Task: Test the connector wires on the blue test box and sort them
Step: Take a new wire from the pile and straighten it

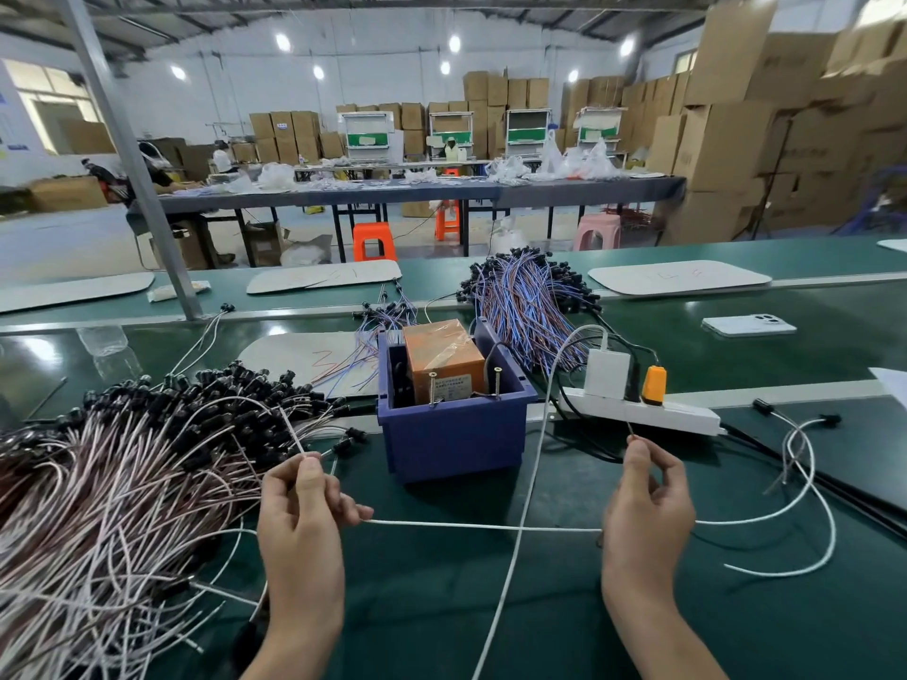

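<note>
At near left on the green table (pixel 441 606), heaped pale wires (pixel 122 483) with black connectors. Just right of the heap, left hand (pixel 304 522): thumb and forefinger pinched on a thin wire end pointing up, other fingers curled round a white wire (pixel 481 526) stretched level across to the right hand (pixel 648 507). Beyond that span, at centre, blue test box (pixel 451 434), open-topped, holding an orange block (pixel 444 360) and two upright screws (pixel 433 391) by its near wall. Farther back, a bundle of blue and red wires (pixel 530 306). Right hand likewise pinching a thin end upward, fingers curled, wire trailing off rightward in loops. Past it, white power strip (pixel 687 417) carrying a white adapter (pixel 607 380) and an orange plug (pixel 654 383); far right, a phone (pixel 748 325) lying flat.
</note>
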